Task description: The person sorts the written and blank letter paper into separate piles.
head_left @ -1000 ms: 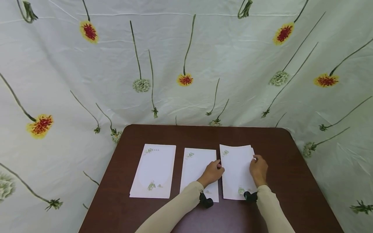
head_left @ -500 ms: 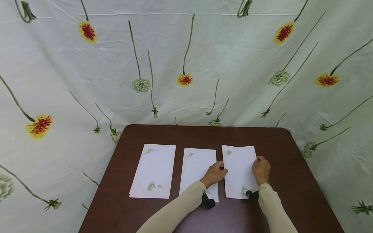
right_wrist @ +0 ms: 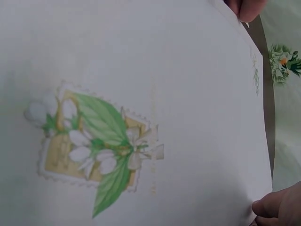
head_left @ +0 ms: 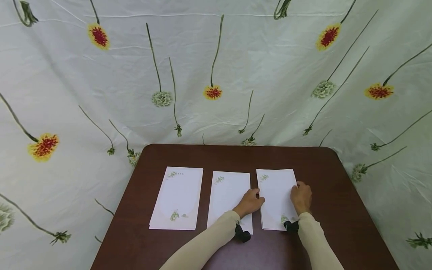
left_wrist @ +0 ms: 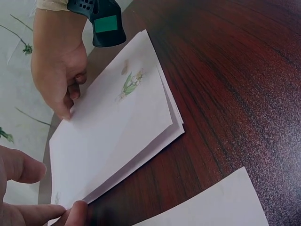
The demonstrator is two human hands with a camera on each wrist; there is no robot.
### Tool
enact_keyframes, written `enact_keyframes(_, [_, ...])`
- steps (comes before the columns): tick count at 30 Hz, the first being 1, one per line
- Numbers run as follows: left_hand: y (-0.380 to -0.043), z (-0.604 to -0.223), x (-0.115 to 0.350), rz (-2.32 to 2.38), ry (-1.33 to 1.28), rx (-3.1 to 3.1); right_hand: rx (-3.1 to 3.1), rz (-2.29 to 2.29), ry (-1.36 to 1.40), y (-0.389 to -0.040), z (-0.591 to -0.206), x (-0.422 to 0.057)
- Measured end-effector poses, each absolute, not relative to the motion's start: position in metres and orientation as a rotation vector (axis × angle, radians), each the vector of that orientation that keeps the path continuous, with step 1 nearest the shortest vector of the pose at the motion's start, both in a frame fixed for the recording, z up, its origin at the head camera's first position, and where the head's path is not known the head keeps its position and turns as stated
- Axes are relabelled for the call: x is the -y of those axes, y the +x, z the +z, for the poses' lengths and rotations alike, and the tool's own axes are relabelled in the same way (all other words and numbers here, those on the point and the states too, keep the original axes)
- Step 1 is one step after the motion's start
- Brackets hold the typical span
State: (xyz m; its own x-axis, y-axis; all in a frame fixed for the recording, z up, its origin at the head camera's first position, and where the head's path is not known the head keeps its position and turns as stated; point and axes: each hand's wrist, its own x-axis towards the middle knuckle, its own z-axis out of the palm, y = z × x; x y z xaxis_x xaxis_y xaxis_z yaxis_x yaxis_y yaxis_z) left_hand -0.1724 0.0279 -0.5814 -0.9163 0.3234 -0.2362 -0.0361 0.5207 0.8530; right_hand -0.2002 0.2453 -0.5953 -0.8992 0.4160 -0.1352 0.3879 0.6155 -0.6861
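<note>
In the head view, a stack of floral stationery paper [head_left: 275,198] lies at the right of the row, between my two hands. My left hand [head_left: 249,202] pinches its left edge; the left wrist view shows these fingertips [left_wrist: 77,214] at the sheet's rim. On the opposite side my right hand [head_left: 301,197] grips the right edge, its thumb [right_wrist: 268,205] over the top sheet in the right wrist view. The upper sheet bows a little above those under it. A printed green-leaf and white-blossom picture [right_wrist: 96,146] marks the top sheet.
Two more stacks of printed paper lie to the left: a middle stack [head_left: 224,198], partly under my left forearm, and a left stack [head_left: 179,198]. They rest on a dark brown wooden table [head_left: 337,210]. Behind it hangs a white flower-patterned cloth [head_left: 189,45].
Both hands have shifted slightly right with the right-hand paper stack. Its sheets stuck out unevenly at the upper right before; their edges now line up more closely.
</note>
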Motion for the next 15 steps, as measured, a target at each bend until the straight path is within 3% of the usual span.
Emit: enact_keyframes(15, [-0.1700, -0.5841, -0.0270, 1.349, 0.251, -2.417, 2.828, 1.163, -0.712, -0.1954, -0.5960, -0.2419])
